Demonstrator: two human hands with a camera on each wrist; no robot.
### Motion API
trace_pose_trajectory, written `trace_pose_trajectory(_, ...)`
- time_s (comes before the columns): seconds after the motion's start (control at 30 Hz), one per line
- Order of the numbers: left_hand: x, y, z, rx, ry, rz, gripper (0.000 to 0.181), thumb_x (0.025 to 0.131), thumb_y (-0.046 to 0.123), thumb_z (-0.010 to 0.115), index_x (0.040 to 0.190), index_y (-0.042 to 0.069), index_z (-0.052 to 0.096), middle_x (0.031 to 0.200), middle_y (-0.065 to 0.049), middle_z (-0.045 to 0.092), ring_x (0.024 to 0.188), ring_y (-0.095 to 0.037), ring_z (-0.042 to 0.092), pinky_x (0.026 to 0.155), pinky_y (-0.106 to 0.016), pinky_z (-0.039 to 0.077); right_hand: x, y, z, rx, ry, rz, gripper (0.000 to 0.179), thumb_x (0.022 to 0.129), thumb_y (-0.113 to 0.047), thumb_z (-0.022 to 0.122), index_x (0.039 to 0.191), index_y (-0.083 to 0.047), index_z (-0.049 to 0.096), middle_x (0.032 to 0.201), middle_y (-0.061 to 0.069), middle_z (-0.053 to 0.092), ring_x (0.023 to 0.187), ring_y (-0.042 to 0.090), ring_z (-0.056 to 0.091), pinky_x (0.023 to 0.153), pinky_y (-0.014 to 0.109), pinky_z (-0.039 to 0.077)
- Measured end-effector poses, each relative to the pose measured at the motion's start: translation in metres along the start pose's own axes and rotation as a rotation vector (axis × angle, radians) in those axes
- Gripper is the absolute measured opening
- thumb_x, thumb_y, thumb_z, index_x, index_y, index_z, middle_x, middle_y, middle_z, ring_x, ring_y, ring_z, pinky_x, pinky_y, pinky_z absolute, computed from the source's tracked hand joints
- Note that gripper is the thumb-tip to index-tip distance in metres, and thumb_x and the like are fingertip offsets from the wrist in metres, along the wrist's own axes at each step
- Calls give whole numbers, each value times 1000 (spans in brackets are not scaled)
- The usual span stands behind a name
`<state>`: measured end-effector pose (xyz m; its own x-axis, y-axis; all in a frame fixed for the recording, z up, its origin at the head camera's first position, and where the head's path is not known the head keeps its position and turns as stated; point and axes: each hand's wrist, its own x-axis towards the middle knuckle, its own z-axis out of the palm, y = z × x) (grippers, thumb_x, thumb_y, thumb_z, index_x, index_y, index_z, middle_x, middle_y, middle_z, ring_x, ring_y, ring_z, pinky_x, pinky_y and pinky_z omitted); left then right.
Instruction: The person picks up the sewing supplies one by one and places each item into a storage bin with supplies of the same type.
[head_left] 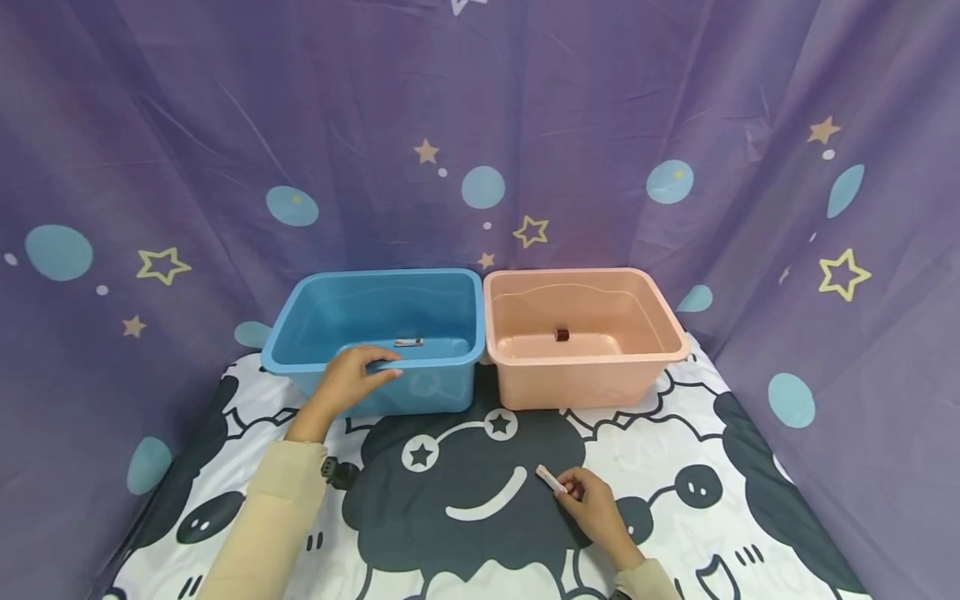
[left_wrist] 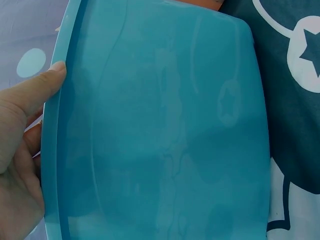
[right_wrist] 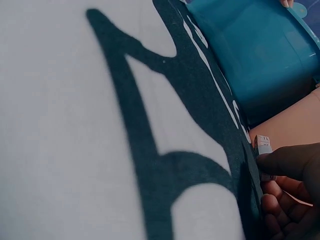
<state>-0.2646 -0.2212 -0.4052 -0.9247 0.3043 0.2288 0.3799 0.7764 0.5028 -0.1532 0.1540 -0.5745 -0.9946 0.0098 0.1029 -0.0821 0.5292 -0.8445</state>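
Observation:
At the front rim of the blue plastic bin, my left hand holds the edge, with its thumb on the outer side and the fingers over the inner side. A small whitish strip-like item lies on that bin's floor. My right hand pinches a small rolled tape measure with printed marks between thumb and fingers, low over the dark part of the patterned cloth. It appears as a short pinkish-white piece in the head view.
Beside the blue bin stands a peach plastic bin, with a small dark brown item inside. A sheep-print cloth covers the surface. A purple curtain hangs right behind both bins and along the sides.

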Motion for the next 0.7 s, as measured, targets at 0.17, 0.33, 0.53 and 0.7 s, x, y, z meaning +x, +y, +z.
trace_pose_trajectory(0.17,-1,0,-1,9,-6,-2,30,85,25,70,111,10,69,115,-13,66,106,-32,60,86,-50,47,-1,-2,1,14,0,10,17,73,6,72,79,-7,65,69,-4,53,59,2,44,53,18,40)
trace_pose_trajectory(0.33,-1,0,-1,6,-6,-14,28,85,25,70,110,11,70,114,-12,66,105,-31,60,85,-50,48,-1,-1,2,3,15,-36,17,73,7,73,78,-7,65,68,-5,53,58,1,43,52,18,40)
trace_pose_trajectory(0.53,-1,1,-1,-2,-8,-23,27,85,24,70,109,11,70,114,-12,66,106,-32,60,85,-50,47,2,-5,2,-6,-5,-34,16,74,5,73,79,-8,65,69,-5,53,59,2,44,53,18,40)
trace_pose_trajectory(0.7,0,1,-1,-5,-5,-21,27,85,24,70,109,11,70,114,-12,66,105,-31,60,85,-50,47,7,-11,2,-29,-13,-42,15,75,3,73,81,-9,66,70,-5,53,60,3,44,55,19,40)
